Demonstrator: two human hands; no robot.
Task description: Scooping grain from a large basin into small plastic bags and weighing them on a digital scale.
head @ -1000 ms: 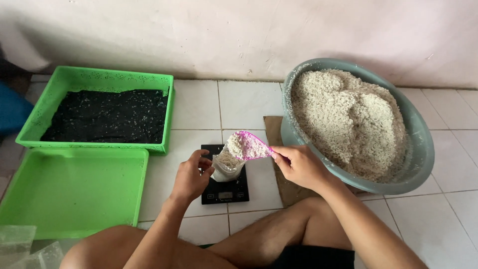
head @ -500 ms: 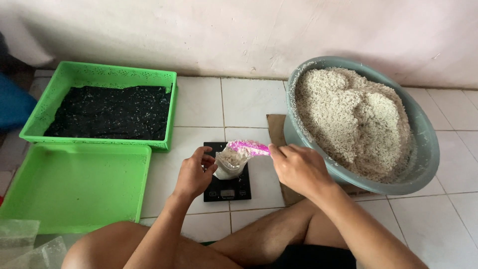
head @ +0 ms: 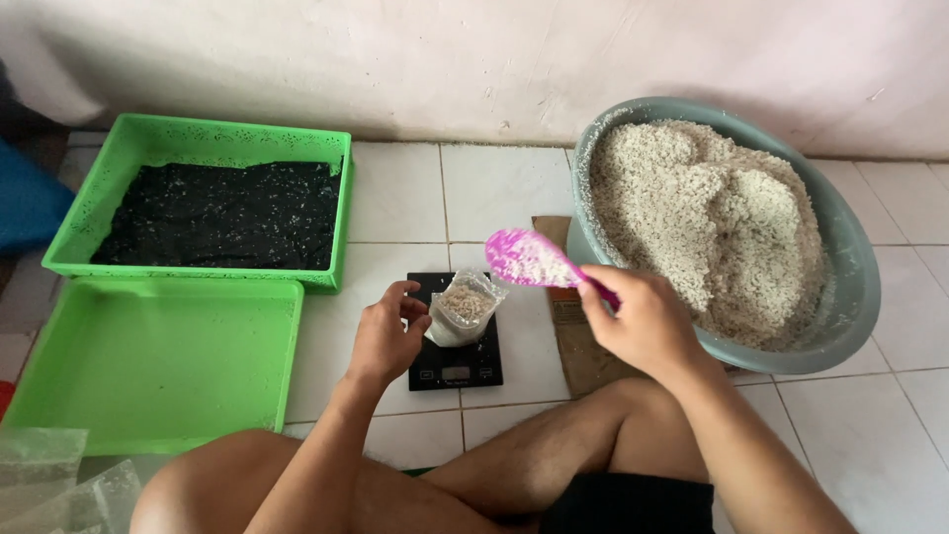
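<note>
My left hand (head: 387,340) holds the side of a small clear plastic bag (head: 463,309) partly filled with pale grain. The bag stands on a black kitchen scale (head: 456,365) on the tiled floor. My right hand (head: 643,323) grips the handle of a pink scoop (head: 531,260), raised just right of and above the bag's mouth, with a few grains stuck to it. A large grey basin (head: 848,293) heaped with the same pale grain sits to the right.
A green perforated basket (head: 203,141) lined with black material stands at the back left, with a green tray (head: 158,366) in front of it. Clear plastic bags (head: 54,485) lie at the bottom left. Brown cardboard (head: 578,351) lies under the basin. My crossed legs fill the foreground.
The scoop tipped its grain into the bag and has now lifted away to the right, nearly emptied. The left hand stays on the bag.
</note>
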